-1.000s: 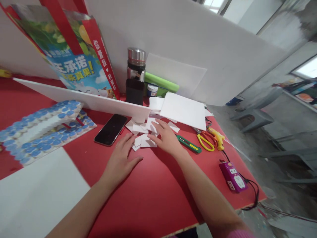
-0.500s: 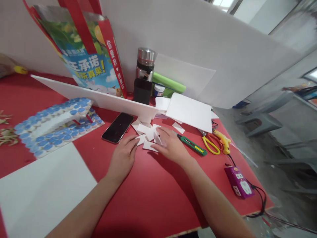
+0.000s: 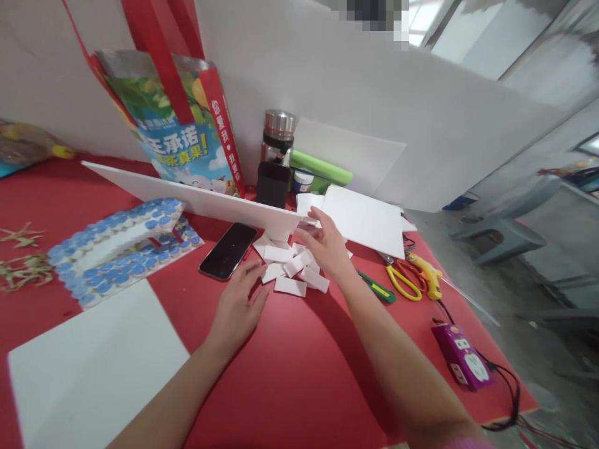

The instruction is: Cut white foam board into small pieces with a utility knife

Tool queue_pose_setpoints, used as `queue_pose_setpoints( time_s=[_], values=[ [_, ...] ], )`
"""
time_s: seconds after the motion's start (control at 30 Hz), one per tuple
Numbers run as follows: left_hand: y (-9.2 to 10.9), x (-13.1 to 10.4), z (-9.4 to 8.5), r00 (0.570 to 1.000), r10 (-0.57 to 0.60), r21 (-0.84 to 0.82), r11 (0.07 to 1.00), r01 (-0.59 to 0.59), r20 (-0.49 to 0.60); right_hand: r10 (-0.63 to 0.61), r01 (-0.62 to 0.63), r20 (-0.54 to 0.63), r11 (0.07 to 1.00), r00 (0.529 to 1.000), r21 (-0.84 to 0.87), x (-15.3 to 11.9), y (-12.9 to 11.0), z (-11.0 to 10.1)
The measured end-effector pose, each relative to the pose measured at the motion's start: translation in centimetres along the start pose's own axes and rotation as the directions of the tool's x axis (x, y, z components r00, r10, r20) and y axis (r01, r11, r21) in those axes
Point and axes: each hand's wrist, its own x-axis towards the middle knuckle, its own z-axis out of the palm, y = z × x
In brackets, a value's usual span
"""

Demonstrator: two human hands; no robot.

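Several small white rectangular pieces lie in a loose pile on the red table. At the pile's left edge rests my left hand, its fingers apart and holding nothing, with the thumb beside the nearest pieces. Above the pile's right side is my right hand, thumb and fingers spread, close to the right end of a long white board standing on edge. Whether the fingertips touch that board I cannot tell. A black phone lies left of the pile.
A blue-and-white model and a flat white sheet are at left. Right of my hand lie a green cutter, yellow-handled scissors, a yellow glue gun and a purple box. A shopping bag and steel-lidded bottle stand behind.
My right hand has lifted off the small pieces and moved up toward the long board's end. My left hand has drawn slightly back from the pile, fingers spread. The view has shifted a little.
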Motion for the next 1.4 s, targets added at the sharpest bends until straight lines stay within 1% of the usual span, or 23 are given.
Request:
queue_pose_setpoints(
  time_s=[0.07,0.13,0.17,0.3,0.43,0.6,0.73,0.87,0.97,1.1,1.27,1.4],
  values=[
    [0.1,0.0,-0.1,1.000,-0.009,0.003,1.000,0.009,0.012,0.109,-0.125,0.099,0.977,0.989,0.173,2.1,1.0,0.7],
    [0.2,0.1,-0.3,1.000,-0.010,-0.001,1.000,0.010,0.023,0.162,-0.210,0.184,0.937,0.969,0.280,3.6,1.8,1.6],
    [0.2,0.1,-0.3,1.000,-0.007,-0.006,1.000,0.007,0.026,0.170,-0.229,0.208,0.924,0.963,0.307,4.1,2.0,2.0],
    [0.5,0.3,-0.5,0.999,-0.006,-0.022,1.000,0.006,0.034,0.179,-0.243,0.212,0.912,0.961,0.330,5.3,2.4,2.9],
    [0.6,0.3,-0.5,0.999,-0.022,-0.027,0.999,0.023,0.040,0.230,-0.285,0.198,0.901,0.953,0.327,6.6,2.6,2.6],
    [0.8,0.4,-0.6,0.999,-0.007,-0.023,1.000,0.008,0.048,0.279,-0.331,0.201,0.894,0.939,0.302,7.9,2.8,2.3],
    [0.7,0.3,-0.6,0.999,0.013,-0.004,1.000,-0.013,0.042,0.305,-0.354,0.205,0.895,0.930,0.271,8.1,2.5,2.1],
    [0.7,-0.3,-0.2,0.998,0.047,0.057,0.997,-0.049,0.033,0.326,-0.367,0.196,0.899,0.925,0.237,8.3,2.3,1.4],
    [1.1,-0.6,0.1,0.994,0.108,0.112,0.987,-0.111,0.034,0.325,-0.360,0.179,0.906,0.929,0.224,8.4,2.5,1.2],
    [1.6,-0.5,0.3,0.984,0.177,0.160,0.970,-0.180,0.035,0.299,-0.327,0.157,0.924,0.941,0.200,7.7,3.1,1.5],
    [1.5,-0.5,0.3,0.982,0.179,0.181,0.966,-0.186,0.055,0.263,-0.280,0.125,0.947,0.957,0.154,6.1,2.6,2.0],
    [1.3,-0.5,0.3,0.984,0.168,0.171,0.969,-0.176,0.061,0.221,-0.225,0.067,0.972,0.973,0.073,5.7,1.8,1.8]
  ],
)
